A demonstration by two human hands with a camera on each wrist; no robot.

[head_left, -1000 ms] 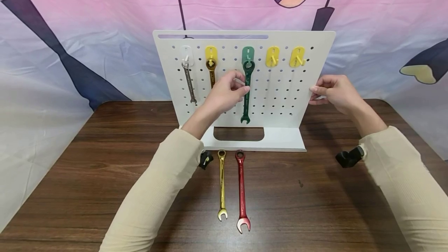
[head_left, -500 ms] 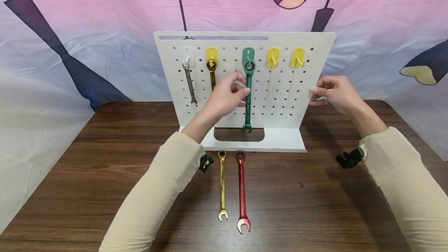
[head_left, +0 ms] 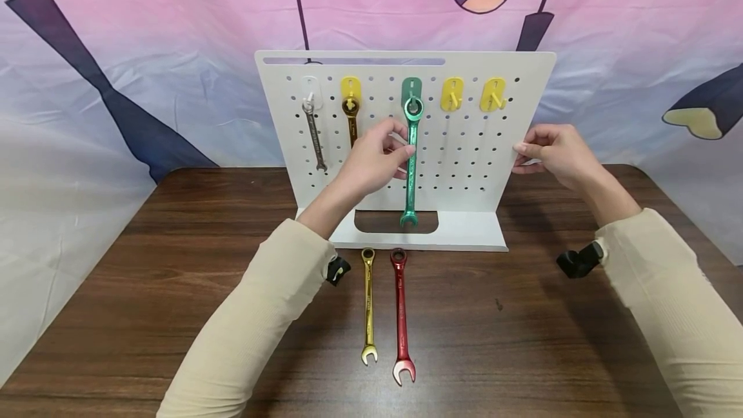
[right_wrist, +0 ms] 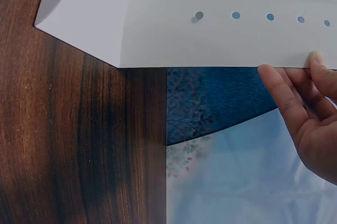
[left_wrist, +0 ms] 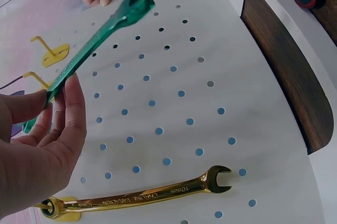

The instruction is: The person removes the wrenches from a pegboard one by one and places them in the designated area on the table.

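Before the pegboard's (head_left: 458, 200) green hook (head_left: 411, 87), your left grip (head_left: 371, 159) pinched the green wrench (head_left: 411, 179) by its shaft; your right grip (head_left: 551, 150) pinched the pegboard's right edge. The wrench's lower end had just swung outward, suggesting you were working its ring at the hook; seating was unclear. The pegboard's hanging gold wrench (left_wrist: 142, 197) read "CHROME VANADIUM" and "10mm".

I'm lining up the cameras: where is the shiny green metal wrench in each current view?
Head: the shiny green metal wrench is just right of centre, nearly vertical, in the left hand.
Left wrist: slanting across the upper left, gripped by the same hand.
Right wrist: not in it.
Shared landmark: the white perforated board shows in all three.
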